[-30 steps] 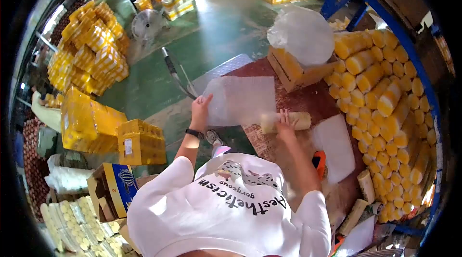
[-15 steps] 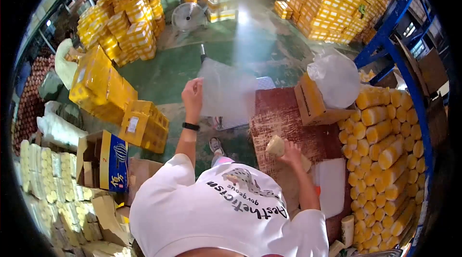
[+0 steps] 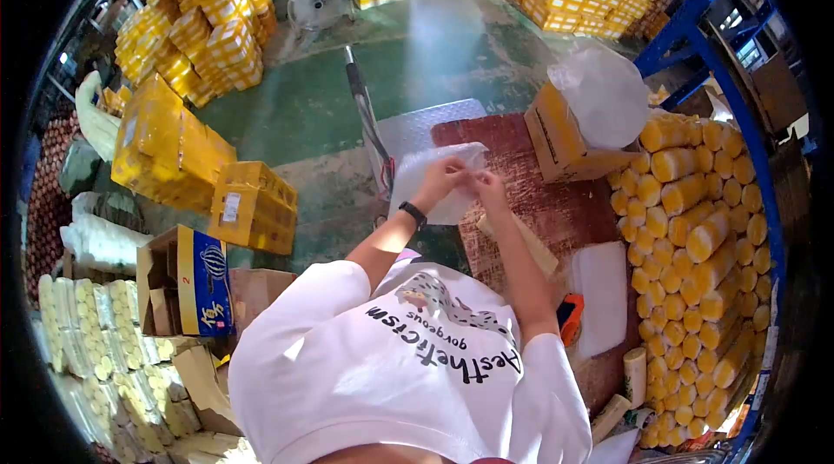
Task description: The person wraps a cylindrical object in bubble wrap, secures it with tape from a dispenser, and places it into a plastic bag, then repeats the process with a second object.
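Note:
My left hand (image 3: 434, 184) and my right hand (image 3: 488, 191) are close together in front of me, pinching the edge of a translucent plastic bag (image 3: 465, 154). The bag hangs over the corner of a metal platform (image 3: 447, 119) with an upright pole. Below my right forearm, a cream-coloured cylindrical roll (image 3: 533, 245) lies on a worn red-brown board (image 3: 573, 212), partly hidden by the arm. What the roll is made of cannot be made out.
On the right, a carton (image 3: 556, 147) carries a stack of clear plastic sheets or bags (image 3: 599, 99) beside piled yellow rolls (image 3: 682, 316). An orange-and-black tool (image 3: 569, 318) and white sheets (image 3: 599, 294) lie nearer. Taped cartons (image 3: 254, 208) stand left; a fan (image 3: 318, 5) is farther off.
My right hand has let go of the cream roll, now on the board, and joined my left at the bag. The bag has come lower and right, revealing the pole.

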Motion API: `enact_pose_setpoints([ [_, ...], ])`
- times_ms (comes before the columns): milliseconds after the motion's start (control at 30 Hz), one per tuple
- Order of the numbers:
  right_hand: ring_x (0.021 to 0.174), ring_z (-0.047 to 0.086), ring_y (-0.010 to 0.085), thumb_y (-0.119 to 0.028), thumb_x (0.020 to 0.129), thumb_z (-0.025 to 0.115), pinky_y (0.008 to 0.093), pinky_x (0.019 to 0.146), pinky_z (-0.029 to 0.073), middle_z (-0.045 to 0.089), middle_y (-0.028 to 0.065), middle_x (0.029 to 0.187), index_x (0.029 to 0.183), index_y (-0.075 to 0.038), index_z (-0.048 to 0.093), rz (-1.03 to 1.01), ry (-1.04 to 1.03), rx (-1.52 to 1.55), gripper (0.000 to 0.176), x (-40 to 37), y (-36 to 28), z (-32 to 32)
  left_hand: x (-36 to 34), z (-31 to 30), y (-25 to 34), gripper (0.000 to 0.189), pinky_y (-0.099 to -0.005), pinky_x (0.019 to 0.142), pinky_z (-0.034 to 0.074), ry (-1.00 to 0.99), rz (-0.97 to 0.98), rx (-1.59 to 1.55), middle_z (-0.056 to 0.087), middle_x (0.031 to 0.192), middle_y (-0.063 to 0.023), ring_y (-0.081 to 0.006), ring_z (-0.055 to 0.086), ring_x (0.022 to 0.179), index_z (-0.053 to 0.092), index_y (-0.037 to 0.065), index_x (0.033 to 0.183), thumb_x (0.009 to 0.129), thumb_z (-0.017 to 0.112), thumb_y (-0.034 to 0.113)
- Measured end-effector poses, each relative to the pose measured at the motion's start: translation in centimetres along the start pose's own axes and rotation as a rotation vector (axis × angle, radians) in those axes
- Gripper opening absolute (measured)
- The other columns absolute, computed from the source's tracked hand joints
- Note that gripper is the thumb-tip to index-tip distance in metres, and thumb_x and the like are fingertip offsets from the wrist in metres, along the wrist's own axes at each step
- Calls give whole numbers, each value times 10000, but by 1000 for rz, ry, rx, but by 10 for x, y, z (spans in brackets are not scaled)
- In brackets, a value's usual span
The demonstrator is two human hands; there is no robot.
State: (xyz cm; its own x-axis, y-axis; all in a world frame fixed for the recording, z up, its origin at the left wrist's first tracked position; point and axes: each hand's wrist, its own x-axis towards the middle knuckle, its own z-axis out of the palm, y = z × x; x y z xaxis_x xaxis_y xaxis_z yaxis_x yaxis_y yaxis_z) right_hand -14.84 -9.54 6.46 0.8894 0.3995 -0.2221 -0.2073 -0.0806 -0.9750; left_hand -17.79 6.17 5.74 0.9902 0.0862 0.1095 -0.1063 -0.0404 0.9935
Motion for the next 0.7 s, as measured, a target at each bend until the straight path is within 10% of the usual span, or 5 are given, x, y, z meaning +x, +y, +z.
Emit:
enact_pose_setpoints([
  [167, 793, 607, 108, -229, 874, 634, 248, 620, 496, 637, 42, 846, 957, -29, 639, 13, 121, 7, 217, -15, 23, -25, -3, -31, -19, 111, -301, 545, 518, 286, -132, 72, 673, 797, -104, -160, 658, 702, 551, 11, 940, 886, 543, 108],
  [367, 1080, 514, 321, -343, 677, 781, 450, 918, 424, 517, 150, 1202, 1338, -121, 401, -105, 40, -1405, 794, -56, 48, -85, -12, -78, -22, 226, -353, 636, 495, 340, 119, 548, 598, 714, -104, -250, 623, 677, 571, 61, 970, 752, 558, 3],
  [467, 1200, 407, 365, -350, 565, 834, 516, 968, 363, 391, 156, 1324, 1425, -189, 224, 223, -3, -1393, 1066, -79, 66, -98, -17, -87, -10, 294, -396, 676, 489, 259, 140, 564, 582, 793, -120, -324, 603, 723, 571, 60, 989, 708, 555, -27],
  [700, 1035, 560, 313, -241, 577, 838, 438, 876, 455, 570, 135, 1142, 1329, -105, 384, 19, 90, -662, 889, -88, 61, -102, -21, -41, 16, 448, -466, 756, 463, 87, 184, 750, 473, 1125, -151, -395, 543, 914, 502, 47, 1095, 666, 588, -49],
])
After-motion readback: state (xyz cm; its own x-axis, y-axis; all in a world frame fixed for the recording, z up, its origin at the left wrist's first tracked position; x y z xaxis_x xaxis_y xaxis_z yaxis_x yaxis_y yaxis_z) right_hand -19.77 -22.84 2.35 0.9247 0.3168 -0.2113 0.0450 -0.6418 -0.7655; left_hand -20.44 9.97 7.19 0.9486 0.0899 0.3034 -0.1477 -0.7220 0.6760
